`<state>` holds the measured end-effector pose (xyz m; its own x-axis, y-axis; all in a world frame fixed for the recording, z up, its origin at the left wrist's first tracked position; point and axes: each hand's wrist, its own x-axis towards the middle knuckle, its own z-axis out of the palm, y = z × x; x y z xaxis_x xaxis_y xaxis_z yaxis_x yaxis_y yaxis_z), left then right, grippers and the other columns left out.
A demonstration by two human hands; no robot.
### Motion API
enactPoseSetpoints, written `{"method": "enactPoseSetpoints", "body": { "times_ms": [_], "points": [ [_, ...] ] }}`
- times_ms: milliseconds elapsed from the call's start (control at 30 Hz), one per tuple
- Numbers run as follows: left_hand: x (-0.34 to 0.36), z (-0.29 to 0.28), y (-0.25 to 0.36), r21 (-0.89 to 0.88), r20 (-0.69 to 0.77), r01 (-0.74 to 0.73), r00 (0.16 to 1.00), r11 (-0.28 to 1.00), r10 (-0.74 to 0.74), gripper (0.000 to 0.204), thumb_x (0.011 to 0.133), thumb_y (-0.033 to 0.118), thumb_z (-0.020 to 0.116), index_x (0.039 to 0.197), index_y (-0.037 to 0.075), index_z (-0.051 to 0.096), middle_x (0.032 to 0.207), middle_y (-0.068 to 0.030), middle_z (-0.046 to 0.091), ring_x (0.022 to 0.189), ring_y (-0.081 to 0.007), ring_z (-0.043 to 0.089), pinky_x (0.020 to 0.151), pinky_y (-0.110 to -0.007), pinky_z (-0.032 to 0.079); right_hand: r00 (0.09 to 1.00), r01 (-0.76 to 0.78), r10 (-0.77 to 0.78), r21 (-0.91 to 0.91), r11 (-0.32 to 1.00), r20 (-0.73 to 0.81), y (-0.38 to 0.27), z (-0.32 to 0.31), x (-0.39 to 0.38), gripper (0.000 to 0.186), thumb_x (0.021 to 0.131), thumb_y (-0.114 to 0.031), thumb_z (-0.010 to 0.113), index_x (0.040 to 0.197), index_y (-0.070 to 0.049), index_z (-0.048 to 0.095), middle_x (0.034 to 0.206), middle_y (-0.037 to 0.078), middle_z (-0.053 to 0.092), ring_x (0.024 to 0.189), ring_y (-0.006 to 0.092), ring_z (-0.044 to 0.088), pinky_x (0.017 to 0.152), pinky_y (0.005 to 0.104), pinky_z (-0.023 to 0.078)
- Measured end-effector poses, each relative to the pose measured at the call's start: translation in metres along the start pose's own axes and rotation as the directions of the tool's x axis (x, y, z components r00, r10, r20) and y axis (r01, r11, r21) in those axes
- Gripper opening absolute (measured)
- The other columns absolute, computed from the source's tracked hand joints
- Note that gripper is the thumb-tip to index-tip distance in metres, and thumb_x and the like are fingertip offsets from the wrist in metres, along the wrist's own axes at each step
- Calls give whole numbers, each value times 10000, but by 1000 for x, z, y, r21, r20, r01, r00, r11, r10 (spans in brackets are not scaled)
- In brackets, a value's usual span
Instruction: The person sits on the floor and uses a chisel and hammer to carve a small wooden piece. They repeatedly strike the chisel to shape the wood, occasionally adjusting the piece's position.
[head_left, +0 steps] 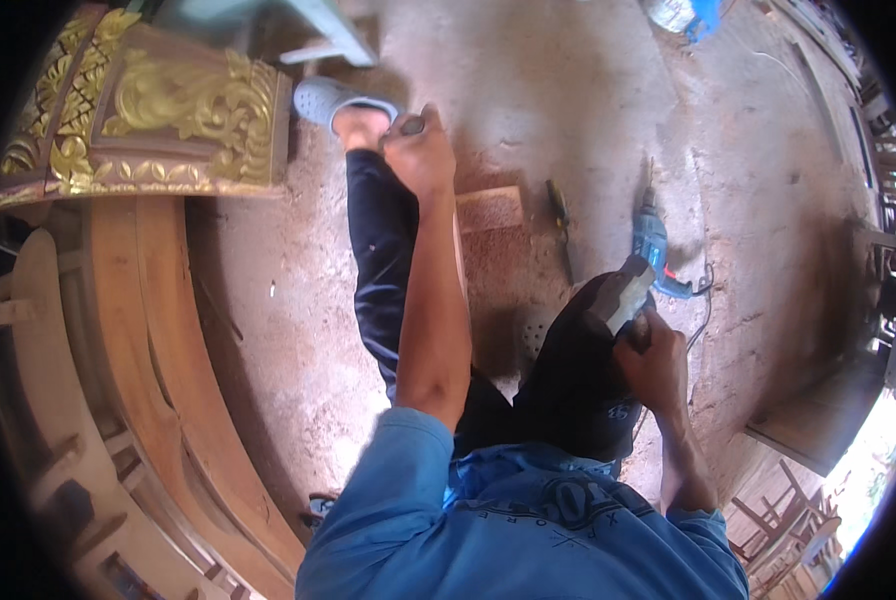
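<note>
My left hand (423,160) is closed round a tool whose round grey end (411,126) pokes out of the top of the fist; the rest of it is hidden. That arm stretches forward along my left leg, near my grey clog (340,103). A hammer (625,294) with a pale, blurred head is gripped in my right hand (654,357), above my right thigh. Past my left forearm a piece of wood (492,209) shows, partly covered by the arm. A tool with a yellow and black handle (557,202) lies on the floor to its right.
A blue power drill (651,240) with a cord lies on the floor at the right. At the left stand a gold-carved wooden piece (183,110) and long curved timbers (158,330). A wooden board (818,420) and stacked furniture parts line the right side.
</note>
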<state>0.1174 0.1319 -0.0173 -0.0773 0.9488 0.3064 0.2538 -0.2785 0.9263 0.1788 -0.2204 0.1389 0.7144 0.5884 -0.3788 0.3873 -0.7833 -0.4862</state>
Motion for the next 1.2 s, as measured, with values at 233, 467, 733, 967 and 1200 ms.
{"method": "enactPoseSetpoints", "body": {
  "times_ms": [233, 467, 733, 967, 1200],
  "points": [
    [-14, -26, 3, -95, 359, 303, 899, 948, -251, 319, 827, 187, 808, 644, 21, 606, 594, -17, 585, 527, -108, 523, 540, -313, 433, 992, 96, -98, -29, 995, -80, 0, 4, -6, 262, 791, -175, 722, 972, -13, 627, 744, 249, 660, 748, 447, 677, 643, 481, 522],
    [70, 35, -47, 108, 578, 575, 627, 811, -522, 384, 817, 281, 772, 580, 42, 588, 498, -56, 550, 423, -176, 512, 465, -344, 436, 1000, -2, 1, 21, 1000, 22, -3, -5, 0, 297, 758, -187, 751, 972, -18, 634, 748, 249, 669, 754, 441, 687, 650, 492, 533],
    [70, 77, -124, 138, 526, 700, 547, 700, -651, 382, 808, 338, 800, 670, 46, 598, 524, -83, 556, 385, -192, 515, 378, -345, 407, 993, -117, 118, 43, 992, -15, -10, 0, 9, 249, 766, -167, 738, 924, -12, 623, 720, 242, 659, 714, 437, 679, 621, 485, 518],
    [59, 67, -103, 133, 659, 674, 487, 726, -573, 459, 851, 471, 799, 915, 72, 582, 646, -55, 592, 438, -146, 547, 393, -317, 443, 992, -120, 119, 30, 992, 38, -19, 0, 22, 237, 769, -159, 729, 915, -9, 617, 718, 242, 656, 725, 447, 673, 619, 475, 515],
    [40, 9, 19, -174, 818, 679, 503, 713, -279, 416, 967, 498, 663, 982, 101, 538, 742, -56, 620, 549, -139, 593, 478, -308, 510, 1000, -23, 22, 59, 998, 17, -20, 5, 15, 219, 780, -161, 724, 898, -17, 608, 715, 242, 644, 729, 460, 661, 613, 475, 506]
  ]
}}
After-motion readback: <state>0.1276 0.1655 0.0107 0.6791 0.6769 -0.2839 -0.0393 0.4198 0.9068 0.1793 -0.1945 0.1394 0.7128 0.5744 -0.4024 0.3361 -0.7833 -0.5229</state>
